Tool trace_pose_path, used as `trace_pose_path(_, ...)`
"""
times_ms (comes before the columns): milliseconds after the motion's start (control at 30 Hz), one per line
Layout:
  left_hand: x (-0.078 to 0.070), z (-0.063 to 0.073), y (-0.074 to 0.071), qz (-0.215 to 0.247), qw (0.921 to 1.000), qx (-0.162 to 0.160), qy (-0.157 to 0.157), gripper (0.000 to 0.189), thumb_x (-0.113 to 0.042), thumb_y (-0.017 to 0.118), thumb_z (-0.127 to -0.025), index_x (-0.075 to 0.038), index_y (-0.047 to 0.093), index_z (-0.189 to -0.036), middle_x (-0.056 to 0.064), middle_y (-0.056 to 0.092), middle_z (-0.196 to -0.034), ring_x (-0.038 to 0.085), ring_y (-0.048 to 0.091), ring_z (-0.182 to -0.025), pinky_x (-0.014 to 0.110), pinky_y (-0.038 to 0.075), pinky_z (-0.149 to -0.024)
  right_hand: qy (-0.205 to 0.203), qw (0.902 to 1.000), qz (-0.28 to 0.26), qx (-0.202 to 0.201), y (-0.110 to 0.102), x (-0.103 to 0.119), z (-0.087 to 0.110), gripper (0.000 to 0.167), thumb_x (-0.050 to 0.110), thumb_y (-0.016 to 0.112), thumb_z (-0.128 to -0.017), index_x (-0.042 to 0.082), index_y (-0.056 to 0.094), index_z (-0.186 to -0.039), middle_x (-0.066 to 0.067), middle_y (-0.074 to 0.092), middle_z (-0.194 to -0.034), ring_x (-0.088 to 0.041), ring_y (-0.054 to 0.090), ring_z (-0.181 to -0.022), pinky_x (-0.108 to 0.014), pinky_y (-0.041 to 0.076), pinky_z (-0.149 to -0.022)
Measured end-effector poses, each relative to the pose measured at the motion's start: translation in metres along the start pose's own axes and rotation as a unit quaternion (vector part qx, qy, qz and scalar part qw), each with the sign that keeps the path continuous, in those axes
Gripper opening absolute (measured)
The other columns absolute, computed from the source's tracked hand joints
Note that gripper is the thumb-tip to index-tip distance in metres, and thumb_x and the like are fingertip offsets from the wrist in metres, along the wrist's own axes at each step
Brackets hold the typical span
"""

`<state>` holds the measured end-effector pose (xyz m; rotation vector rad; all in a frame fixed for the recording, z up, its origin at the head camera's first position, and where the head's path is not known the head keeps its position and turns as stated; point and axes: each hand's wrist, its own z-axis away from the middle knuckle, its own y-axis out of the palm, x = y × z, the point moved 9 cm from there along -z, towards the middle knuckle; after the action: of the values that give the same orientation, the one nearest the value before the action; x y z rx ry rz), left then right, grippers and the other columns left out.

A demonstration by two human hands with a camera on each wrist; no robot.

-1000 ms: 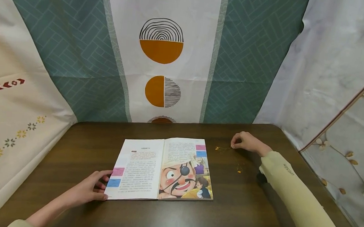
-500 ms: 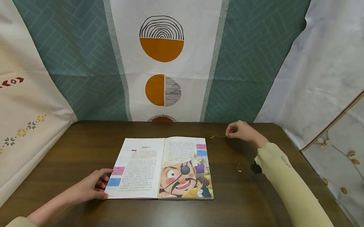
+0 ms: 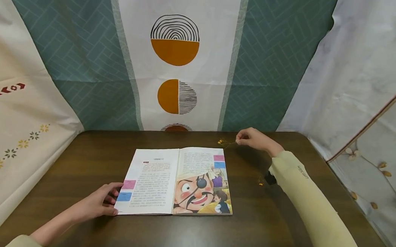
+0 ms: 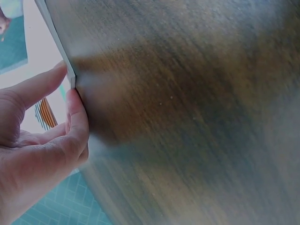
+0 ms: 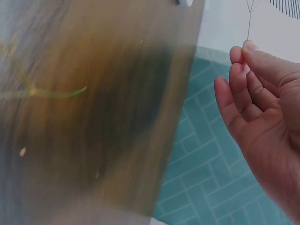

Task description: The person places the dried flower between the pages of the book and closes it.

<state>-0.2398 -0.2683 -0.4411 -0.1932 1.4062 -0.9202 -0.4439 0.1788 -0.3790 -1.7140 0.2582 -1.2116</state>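
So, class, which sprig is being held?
The far sprig, pinched by the right hand; the other sprig lies on the table, right of the book.

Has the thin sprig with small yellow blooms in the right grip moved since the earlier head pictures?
Yes: the sprig, in the right grip, has shifted left and upward in view, judged against the open white-paged paper book.

We see an open book (image 3: 174, 181) lying on the dark bench (image 3: 191, 236), the left hand (image 3: 99, 200) holding its left edge. Just past the book's far right corner, the right hand (image 3: 255, 138) pinches a yellow-tipped sprig (image 3: 220, 142); what seems another sprig (image 3: 261, 183) lies near the right sleeve (image 3: 310, 200).
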Motion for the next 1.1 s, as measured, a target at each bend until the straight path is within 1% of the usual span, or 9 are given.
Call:
trace_pose_path(200,0.001,0.001,-0.001,-0.008,0.9999,0.006,0.001,0.088,-0.009,0.081,-0.079,0.014,0.028,-0.145,0.02,0.044,-0.114,0.022,0.051,-0.095,0.024,0.051,-0.078,-0.014,0.9999,-0.008,-0.003,0.006,0.022,-0.016,0.014,0.012,0.061,-0.098,0.0,0.068,-0.1,-0.011,0.068,-0.096,-0.023,0.056,-0.081,-0.033,0.046,-0.076)
trace_pose_path(367,0.003,0.001,-0.001,-0.014,0.9998,0.01,0.004,0.09,-0.01,0.081,-0.079,0.016,0.026,-0.146,0.019,0.043,-0.113,0.017,0.05,-0.093,0.022,0.051,-0.077,-0.027,0.9994,-0.018,-0.008,0.014,0.039,-0.027,0.016,0.013,0.06,-0.098,-0.001,0.068,-0.102,-0.011,0.068,-0.097,-0.023,0.053,-0.082,-0.034,0.044,-0.077)
trace_pose_path(533,0.001,-0.001,-0.001,-0.012,0.9998,0.015,0.001,0.091,-0.01,0.081,-0.079,0.016,0.025,-0.146,0.019,0.043,-0.113,0.022,0.051,-0.094,0.019,0.049,-0.076,-0.042,0.9989,-0.02,-0.007,0.024,0.051,-0.038,0.016,0.015,0.059,-0.099,0.001,0.066,-0.102,-0.014,0.067,-0.099,-0.02,0.052,-0.082,-0.032,0.044,-0.078)
trace_pose_path(700,-0.001,-0.004,-0.002,-0.003,0.9999,0.016,-0.001,0.09,-0.008,0.081,-0.078,0.015,0.025,-0.146,0.02,0.042,-0.113,0.024,0.051,-0.094,0.019,0.047,-0.074,-0.07,0.9967,-0.041,-0.004,0.032,0.067,-0.051,0.014,0.013,0.059,-0.099,0.0,0.064,-0.102,-0.019,0.065,-0.099,-0.018,0.052,-0.082,-0.031,0.045,-0.08)
trace_pose_path(767,0.0,-0.005,-0.001,-0.001,0.9999,0.016,-0.003,0.09,-0.008,0.081,-0.078,0.015,0.026,-0.146,0.02,0.042,-0.113,0.022,0.05,-0.093,0.019,0.047,-0.074,-0.078,0.9956,-0.051,-0.002,0.036,0.075,-0.056,0.013,0.012,0.059,-0.099,0.0,0.064,-0.101,-0.019,0.064,-0.099,-0.018,0.052,-0.083,-0.031,0.045,-0.08)
trace_pose_path(833,0.001,-0.004,-0.001,-0.001,0.9998,0.018,-0.006,0.09,-0.008,0.081,-0.078,0.015,0.026,-0.146,0.02,0.042,-0.113,0.022,0.05,-0.093,0.019,0.047,-0.074,-0.077,0.9955,-0.055,0.001,0.043,0.083,-0.06,0.011,0.013,0.059,-0.099,0.003,0.064,-0.1,-0.017,0.064,-0.099,-0.017,0.053,-0.084,-0.031,0.045,-0.081)
trace_pose_path(933,0.004,-0.003,0.0,0.0,0.9998,0.02,-0.01,0.09,-0.008,0.081,-0.078,0.015,0.026,-0.146,0.019,0.042,-0.112,0.023,0.05,-0.094,0.019,0.047,-0.074,-0.076,0.9957,-0.053,0.003,0.052,0.094,-0.069,0.012,0.014,0.059,-0.099,0.004,0.065,-0.101,-0.017,0.065,-0.1,-0.018,0.054,-0.085,-0.031,0.046,-0.082)
trace_pose_path(1000,0.005,-0.004,0.001,0.001,0.9997,0.019,-0.013,0.089,-0.007,0.081,-0.078,0.015,0.026,-0.146,0.019,0.042,-0.113,0.025,0.049,-0.095,0.02,0.047,-0.075,-0.075,0.9962,-0.045,0.0,0.058,0.1,-0.075,0.011,0.015,0.06,-0.099,0.006,0.066,-0.1,-0.013,0.066,-0.099,-0.017,0.054,-0.086,-0.029,0.047,-0.083)
trace_pose_path(1100,0.005,-0.005,0.0,0.0,0.9997,0.018,-0.016,0.089,-0.007,0.081,-0.079,0.014,0.026,-0.146,0.02,0.042,-0.113,0.025,0.05,-0.097,0.02,0.047,-0.074,-0.078,0.9961,-0.041,-0.005,0.065,0.11,-0.083,0.012,0.016,0.061,-0.098,0.005,0.067,-0.101,-0.01,0.067,-0.098,-0.017,0.055,-0.086,-0.028,0.048,-0.084)
